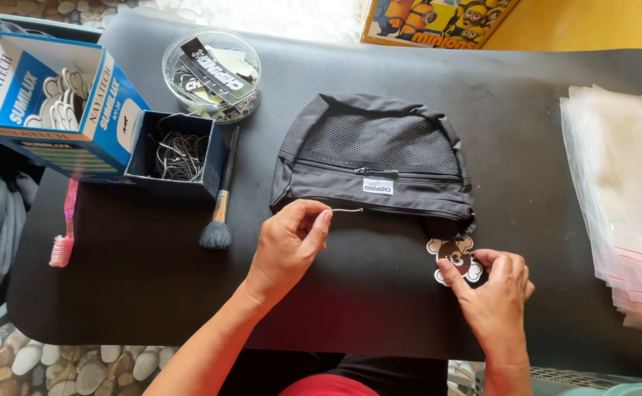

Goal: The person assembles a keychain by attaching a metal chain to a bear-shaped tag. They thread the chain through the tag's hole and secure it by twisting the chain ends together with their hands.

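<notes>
A thin bead chain (346,210) is pinched between thumb and fingertip of the left hand (288,246), its free end pointing toward 3 o'clock, just below the black mesh pouch (376,158) lying flat at mat centre. The chain is judged light, limp and slippery; it is best gripped close to its end. A flat black-and-white charm (454,258) is held at its 4 o'clock edge by the closed fingers of the right hand (497,297), at 5 o'clock of the pouch. The charm looks stiff and thin, and is judged best taken by the rim. More chains sit in a small dark box (178,154) at 9 o'clock on the black mat (152,271); a brush (219,213) lies beside it.
</notes>
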